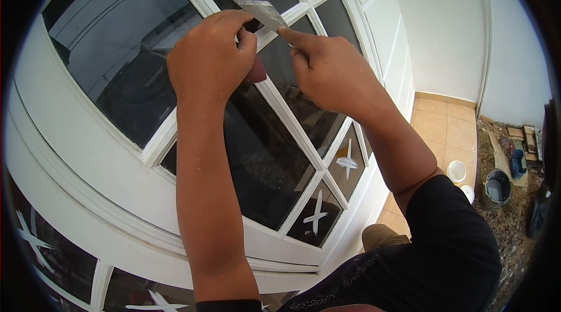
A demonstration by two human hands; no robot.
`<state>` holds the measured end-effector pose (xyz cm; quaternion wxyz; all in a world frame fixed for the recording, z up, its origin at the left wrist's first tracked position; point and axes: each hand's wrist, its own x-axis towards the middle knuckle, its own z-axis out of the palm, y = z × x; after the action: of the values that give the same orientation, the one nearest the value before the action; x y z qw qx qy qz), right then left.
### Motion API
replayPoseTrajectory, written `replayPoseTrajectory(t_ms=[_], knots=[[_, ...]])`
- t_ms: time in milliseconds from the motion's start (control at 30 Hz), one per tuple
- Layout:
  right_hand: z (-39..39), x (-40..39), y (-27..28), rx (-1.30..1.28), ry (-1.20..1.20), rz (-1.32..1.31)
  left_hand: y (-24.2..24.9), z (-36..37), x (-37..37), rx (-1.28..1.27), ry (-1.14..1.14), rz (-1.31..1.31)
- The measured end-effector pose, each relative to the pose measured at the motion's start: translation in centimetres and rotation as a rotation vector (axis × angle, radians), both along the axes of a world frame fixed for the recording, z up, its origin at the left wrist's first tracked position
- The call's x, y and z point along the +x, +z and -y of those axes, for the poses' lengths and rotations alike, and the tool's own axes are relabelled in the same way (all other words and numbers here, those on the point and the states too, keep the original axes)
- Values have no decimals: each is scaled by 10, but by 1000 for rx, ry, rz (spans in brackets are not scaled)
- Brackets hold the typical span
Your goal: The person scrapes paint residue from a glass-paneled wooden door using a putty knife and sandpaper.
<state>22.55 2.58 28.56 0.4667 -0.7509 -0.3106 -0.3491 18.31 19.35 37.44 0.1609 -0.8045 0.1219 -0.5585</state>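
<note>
My right hand [328, 69] is closed around a putty knife, index finger stretched along its flat metal blade [264, 14]. The blade points up and left, its wide edge over the upper panes of a white-framed window [290, 123]. My left hand [213, 49] is closed, knuckles up, right beside the blade at a white glazing bar. A reddish-brown piece [256, 70], like folded sandpaper, sticks out from under this hand; the rest of it is hidden by the palm.
White painted crosses [347, 163] mark several panes. A white wall [438, 31] and a tiled floor [435, 122] lie to the right. White tubs [456, 171] and a dark bucket [497, 188] stand low on the right, near wood scraps [526, 142] on bare ground.
</note>
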Motion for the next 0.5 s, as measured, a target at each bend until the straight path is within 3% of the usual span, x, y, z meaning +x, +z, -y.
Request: replayPoseTrajectory(t_ms=[33,100,233,400,500], knots=[[1,-7,-5,3,-1,1,2,2,-4,3,-1,1],[5,-18,-14,7,47,-44,6,7,-8,-292,32,57],[-2,10,0,89,-21,95,-1,7,-3,-160,147,97],[5,-13,-17,12,31,-31,-1,10,-6,-155,216,53],[2,4,9,34,-46,-42,-1,9,-7,-172,204,35]])
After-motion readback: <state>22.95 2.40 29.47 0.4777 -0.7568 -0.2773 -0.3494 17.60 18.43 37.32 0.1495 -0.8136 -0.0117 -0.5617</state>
